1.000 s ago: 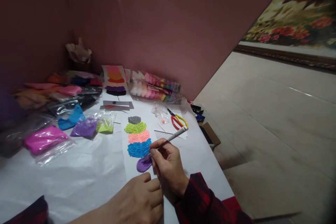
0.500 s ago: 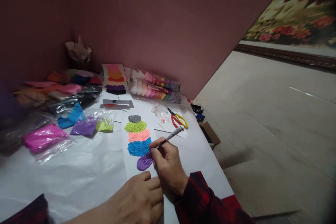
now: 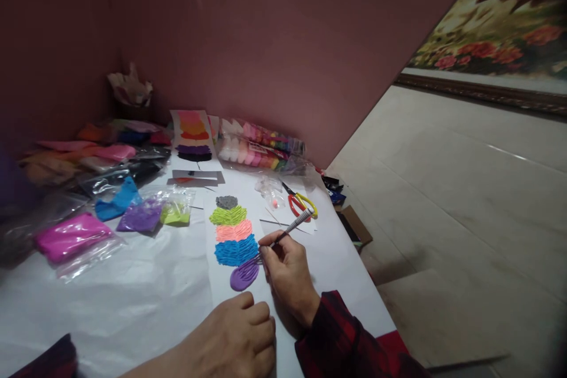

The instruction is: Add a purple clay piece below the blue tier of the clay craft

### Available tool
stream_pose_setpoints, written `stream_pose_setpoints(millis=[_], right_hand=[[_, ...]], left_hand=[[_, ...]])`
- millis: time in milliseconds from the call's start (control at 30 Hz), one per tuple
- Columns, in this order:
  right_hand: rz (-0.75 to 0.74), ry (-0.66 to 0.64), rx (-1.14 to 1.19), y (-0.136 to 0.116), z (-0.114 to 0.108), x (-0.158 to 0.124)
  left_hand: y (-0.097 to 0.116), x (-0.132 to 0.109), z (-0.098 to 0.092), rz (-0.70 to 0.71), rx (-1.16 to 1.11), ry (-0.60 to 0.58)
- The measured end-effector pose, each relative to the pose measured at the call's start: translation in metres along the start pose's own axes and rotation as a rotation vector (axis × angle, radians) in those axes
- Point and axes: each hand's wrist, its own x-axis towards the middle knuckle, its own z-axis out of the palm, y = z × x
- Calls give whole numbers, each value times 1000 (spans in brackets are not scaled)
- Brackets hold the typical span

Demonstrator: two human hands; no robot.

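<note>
My right hand (image 3: 290, 274) pinches a thin modelling tool (image 3: 293, 224) with a striped grey-white handle. The tool's lower end is at the edge of a flattened purple clay piece (image 3: 243, 277), which has grooves pressed into it. Above that piece, textured clay bands in blue (image 3: 236, 250), coral (image 3: 234, 230), lime green (image 3: 228, 214) and grey (image 3: 227, 202) run up a white paper strip (image 3: 218, 289). My left hand (image 3: 239, 333) rests curled at the strip's near end, just below the purple piece. Its fingertips and palm are hidden.
Scissors (image 3: 297, 201) with red and yellow handles lie beyond my right hand. Bags of pink (image 3: 75, 236), purple (image 3: 139, 215) and blue clay (image 3: 117, 201) are at left. A finished-looking banded strip (image 3: 194, 136) and packs of clay (image 3: 252, 150) stand at the back wall.
My right hand and the tool have shifted slightly right along the purple piece, where more grooves show. My left hand stays about where it was.
</note>
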Motion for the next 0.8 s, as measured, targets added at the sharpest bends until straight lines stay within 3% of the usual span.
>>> stream_pose_setpoints(millis=[167, 400, 800], right_hand=[[33, 35, 10, -2, -1, 1], [90, 69, 93, -5, -2, -2], [8, 161, 206, -8, -3, -7]], left_hand=[[2, 3, -12, 28, -17, 55], [3, 3, -14, 34, -14, 63], [4, 5, -22, 13, -13, 38]])
